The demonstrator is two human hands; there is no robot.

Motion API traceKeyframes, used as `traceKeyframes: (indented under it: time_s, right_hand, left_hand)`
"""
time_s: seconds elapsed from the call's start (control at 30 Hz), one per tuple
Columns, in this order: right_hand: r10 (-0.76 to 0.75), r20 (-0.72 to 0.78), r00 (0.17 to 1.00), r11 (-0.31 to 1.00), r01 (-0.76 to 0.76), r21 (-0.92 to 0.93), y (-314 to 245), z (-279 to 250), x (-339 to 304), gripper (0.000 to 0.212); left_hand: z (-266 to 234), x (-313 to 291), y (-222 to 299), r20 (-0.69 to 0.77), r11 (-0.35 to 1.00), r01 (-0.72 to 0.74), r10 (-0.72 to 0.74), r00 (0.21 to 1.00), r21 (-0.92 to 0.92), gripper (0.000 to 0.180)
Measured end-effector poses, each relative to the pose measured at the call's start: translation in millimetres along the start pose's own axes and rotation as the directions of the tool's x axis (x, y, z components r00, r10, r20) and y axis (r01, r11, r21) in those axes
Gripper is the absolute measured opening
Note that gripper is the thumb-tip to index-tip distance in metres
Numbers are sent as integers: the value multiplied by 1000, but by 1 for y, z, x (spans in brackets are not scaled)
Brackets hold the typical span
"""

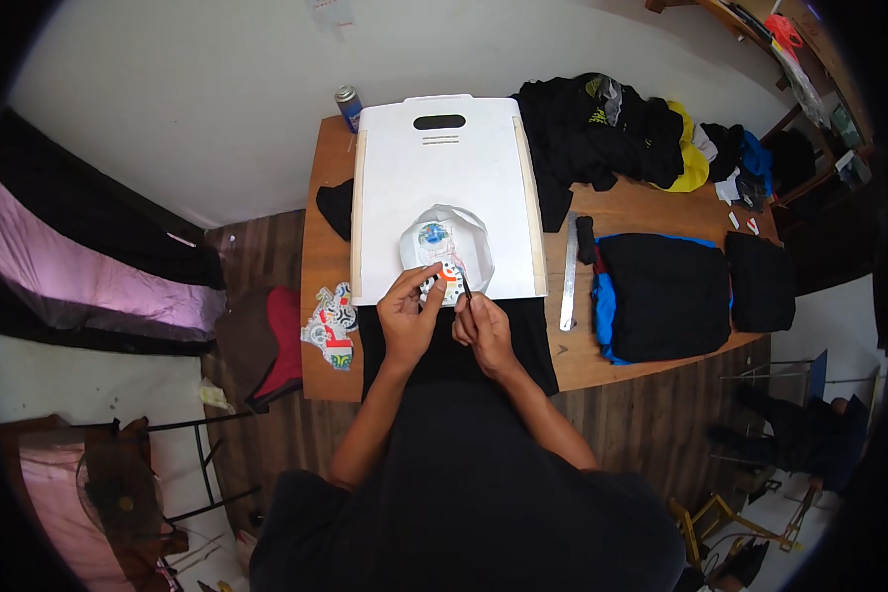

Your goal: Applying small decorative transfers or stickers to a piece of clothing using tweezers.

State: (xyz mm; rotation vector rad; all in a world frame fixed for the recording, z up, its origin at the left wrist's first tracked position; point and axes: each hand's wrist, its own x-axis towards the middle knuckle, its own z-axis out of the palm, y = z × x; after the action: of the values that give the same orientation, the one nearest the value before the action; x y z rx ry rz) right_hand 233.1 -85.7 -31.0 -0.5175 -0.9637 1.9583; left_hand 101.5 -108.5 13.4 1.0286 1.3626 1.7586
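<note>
Between the thumb and fingers of my left hand (409, 316) is a small white printed piece (452, 283) with orange and dark marks. My right hand (485, 333) is closed around a thin dark tool (467, 287), whose tip meets the right side of the piece; its exact kind is too small to make out. Beneath both lies a crinkled, roughly round whitish sheet (479, 245) with a blue round print (433, 234). It rests on the near part of a large white board (395, 178) with a dark slot at its far end. Black cloth (523, 345) shows under the board's near edge.
Colourful printed scraps (330, 326) lie left of the board on the wooden table (562, 380). A spray can (348, 107) stands at the back left. Rightward are a metal ruler (568, 286), folded black garments (666, 296) and a heap of dark clothes (602, 133).
</note>
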Motion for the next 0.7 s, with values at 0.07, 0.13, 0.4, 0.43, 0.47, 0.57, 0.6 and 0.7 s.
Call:
traceKeyframes:
  time_s: [0.07,0.13,0.4,0.43,0.47,0.57,0.6,0.7]
  right_hand:
    - [0,1,1000,1000,0,3,1,0,1,36]
    - [-1,6,1000,1000,1,4,1,0,1,36]
    - [-22,-9,1000,1000,22,13,5,0,0,36]
    - [-14,-21,1000,999,15,31,8,-1,1,37]
    - [-16,-19,1000,999,16,28,12,-2,2,38]
    - [-26,-33,999,998,27,49,20,-3,1,38]
    - [-29,-41,999,998,31,46,22,-5,2,38]
    - [-41,-60,997,998,44,48,26,-6,5,38]
  left_hand:
    - [0,1,-1,-27,999,23,-23,999,-27,25]
    - [0,1,-1,-29,1000,19,-20,999,-24,25]
    - [-1,3,-6,-26,1000,25,-26,999,-12,26]
    - [-4,2,-10,-28,1000,25,-25,999,5,26]
    - [-5,2,-11,-25,1000,21,-21,999,3,26]
    - [-13,1,-15,5,997,55,-55,998,49,27]
    - [-15,3,-19,8,998,57,-57,998,26,27]
    - [-15,8,-22,37,999,45,-45,998,5,27]
